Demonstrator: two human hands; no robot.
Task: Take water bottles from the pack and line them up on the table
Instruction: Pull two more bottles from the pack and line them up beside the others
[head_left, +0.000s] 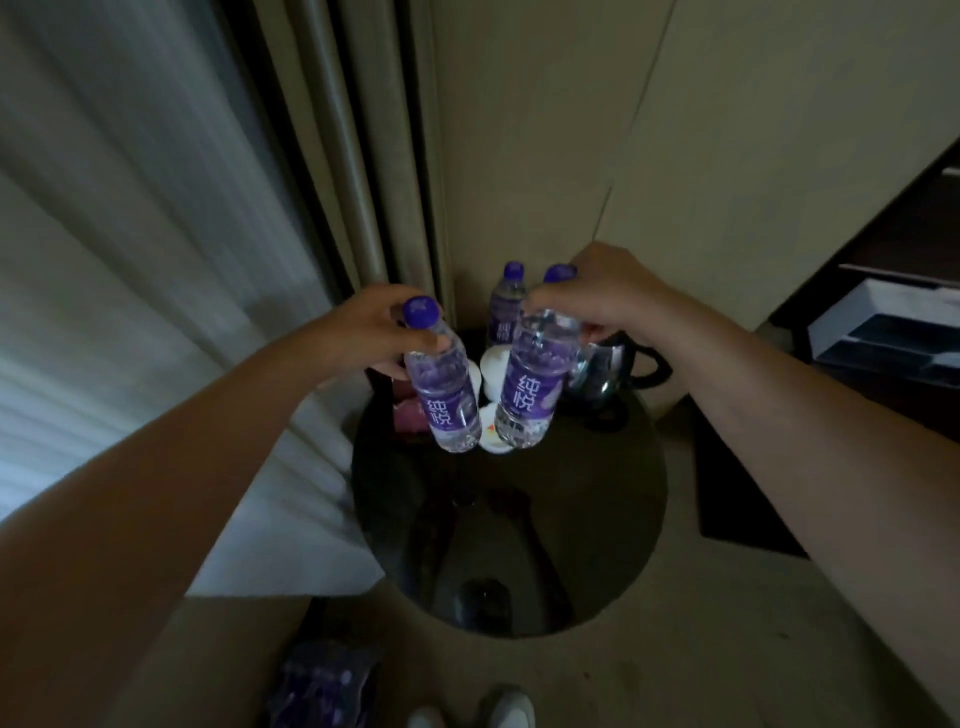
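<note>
My left hand (363, 332) grips a clear water bottle (447, 395) with a purple cap and purple label by its neck, holding it in the air above the round dark glass table (597, 519). My right hand (608, 296) holds a second such bottle (535, 389) by its top, also above the table. A third bottle (505, 306) stands upright at the table's far edge, behind the two held ones. The plastic-wrapped pack (322, 686) of purple bottles lies on the floor at the lower left.
A dark kettle (613, 374) sits on the table's far right. White cups (493, 364) and a pink packet (410, 415) rest near the far left. Curtains hang at the left, a wall stands behind, and a white box (883, 332) rests on dark furniture at the right.
</note>
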